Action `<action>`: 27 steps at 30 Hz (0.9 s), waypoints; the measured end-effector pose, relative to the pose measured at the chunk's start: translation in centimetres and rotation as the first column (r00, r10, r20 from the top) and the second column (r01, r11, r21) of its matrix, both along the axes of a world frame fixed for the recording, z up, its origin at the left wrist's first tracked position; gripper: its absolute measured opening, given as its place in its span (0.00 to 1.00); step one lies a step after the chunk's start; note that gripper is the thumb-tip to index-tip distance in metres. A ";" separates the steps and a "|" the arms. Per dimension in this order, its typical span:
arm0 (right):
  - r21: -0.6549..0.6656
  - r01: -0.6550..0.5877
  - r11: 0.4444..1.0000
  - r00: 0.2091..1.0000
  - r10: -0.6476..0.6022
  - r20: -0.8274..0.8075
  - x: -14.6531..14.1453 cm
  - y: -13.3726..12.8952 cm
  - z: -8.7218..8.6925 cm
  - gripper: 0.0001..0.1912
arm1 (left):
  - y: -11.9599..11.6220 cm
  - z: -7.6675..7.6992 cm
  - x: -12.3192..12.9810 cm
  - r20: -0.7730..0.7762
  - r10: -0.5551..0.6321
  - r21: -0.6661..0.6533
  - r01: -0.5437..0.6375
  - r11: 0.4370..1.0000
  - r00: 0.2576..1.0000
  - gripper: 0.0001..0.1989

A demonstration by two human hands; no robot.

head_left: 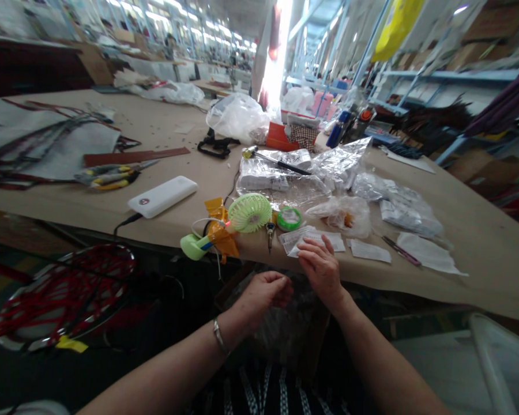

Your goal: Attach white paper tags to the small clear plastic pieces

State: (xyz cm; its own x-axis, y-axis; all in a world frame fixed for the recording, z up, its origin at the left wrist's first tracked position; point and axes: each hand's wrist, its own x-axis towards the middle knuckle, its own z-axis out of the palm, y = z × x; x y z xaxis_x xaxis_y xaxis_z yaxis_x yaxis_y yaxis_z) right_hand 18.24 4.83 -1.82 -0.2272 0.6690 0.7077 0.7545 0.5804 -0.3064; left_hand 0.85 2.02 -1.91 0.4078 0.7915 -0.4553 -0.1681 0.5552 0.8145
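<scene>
Just in front of the table edge is my left hand point(266, 291), its fingers curled in and the thumb pressed on them; whatever they may hold is hidden. My right hand point(320, 270) is at the table edge, fingers stretched and slightly bent, over the near side of some printed paper slips point(335, 241). Whether it touches them I cannot tell. Left of the slips lie a green tape roll point(289, 219) and a small pointed tool point(270, 233), tip toward me. A light-green handheld fan point(249, 213), with orange tape on its handle, lies farther left.
A white power bank point(163, 196) with a cable lies at the left, pliers point(112, 174) behind it. A hammer point(277, 161) rests on plastic-wrapped packs. At right are a clear bag point(346, 213), a pink-handled cutter point(402, 251) and white paper point(430, 253). A red-strapped round frame point(64, 294) stands below left.
</scene>
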 end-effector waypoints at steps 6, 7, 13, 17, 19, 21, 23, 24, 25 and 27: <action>-0.032 -0.184 0.982 0.982 0.183 -0.038 -0.5 -2.0 0.2 0.07 | 0.8 1.4 1.1 0.428 0.115 -0.268 0.004 0.963 0.896 0.13; -0.030 -0.214 0.976 0.977 0.213 -0.027 -0.8 -2.6 0.1 0.07 | 0.9 1.4 1.2 0.456 0.138 -0.281 -0.005 0.960 0.879 0.12; -0.016 -0.226 0.974 0.972 0.226 0.057 -0.5 -4.8 0.0 0.10 | 0.9 1.4 2.1 0.376 0.206 -0.257 -0.111 0.960 0.903 0.01; -0.034 0.126 0.991 0.982 -0.120 0.143 1.9 -3.6 0.2 0.17 | 0.5 1.8 2.1 0.196 0.131 -0.213 -0.088 0.973 0.972 0.05; -0.057 0.273 0.960 0.939 -0.253 0.234 3.0 -2.9 0.1 0.16 | 0.3 2.0 2.1 0.124 0.101 -0.188 -0.077 0.979 0.987 0.06; -0.058 0.318 0.946 0.911 -0.288 0.294 3.7 -2.4 -0.2 0.14 | 0.1 2.0 2.1 0.098 0.097 -0.175 -0.079 0.981 0.990 0.06; -0.034 0.314 0.949 0.911 -0.291 0.292 4.0 -2.2 -0.6 0.13 | 0.0 1.9 2.1 0.084 0.094 -0.164 -0.079 0.983 0.992 0.06; -0.023 0.310 0.951 0.916 -0.292 0.275 4.1 -2.2 -0.7 0.11 | 0.0 1.8 2.1 0.078 0.090 -0.159 -0.077 0.984 0.993 0.06; -0.017 0.303 0.953 0.923 -0.290 0.253 4.2 -2.1 -0.8 0.10 | 0.0 1.7 2.1 0.070 0.085 -0.156 -0.073 0.985 0.994 0.06; -0.016 0.290 0.957 0.938 -0.281 0.204 4.5 -2.0 -1.0 0.08 | 0.0 1.7 2.1 0.051 0.076 -0.161 -0.067 0.985 0.996 0.07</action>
State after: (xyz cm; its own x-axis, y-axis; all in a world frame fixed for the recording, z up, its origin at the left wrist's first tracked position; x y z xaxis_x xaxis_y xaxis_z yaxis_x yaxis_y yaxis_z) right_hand 22.70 2.87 -2.80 -0.1541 0.7560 0.6362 0.9342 0.3211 -0.1553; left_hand 2.90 2.05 -0.21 0.3816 0.7390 -0.5552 -0.2550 0.6615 0.7053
